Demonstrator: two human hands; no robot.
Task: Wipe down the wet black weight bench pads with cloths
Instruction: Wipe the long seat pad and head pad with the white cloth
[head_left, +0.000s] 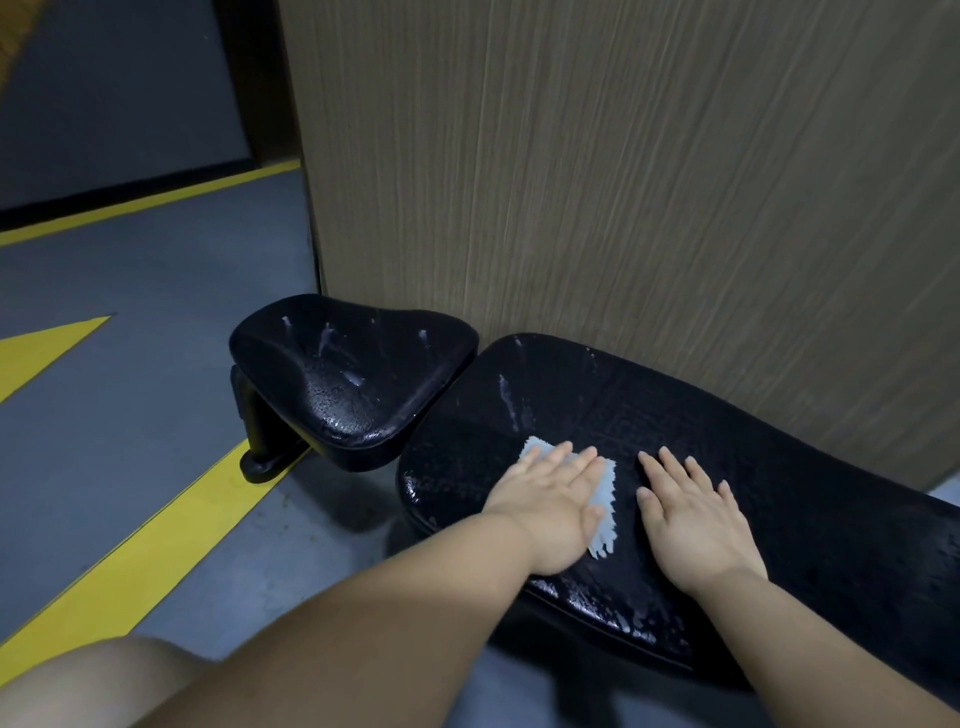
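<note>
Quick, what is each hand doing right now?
Left hand: open, pressing a pale cloth on the long pad.
Right hand: open, flat on the pad.

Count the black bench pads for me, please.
2. The smaller seat pad sits at left; the long back pad lies at right, under the cloth. More could be outside the frame.

Head camera, close above bench pad (789, 457)

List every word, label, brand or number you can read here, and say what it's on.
None. The seat pad, long pad, cloth and wood panel carry no print or logo.
The yellow floor stripes are plain paint, not letters or numbers.
</note>
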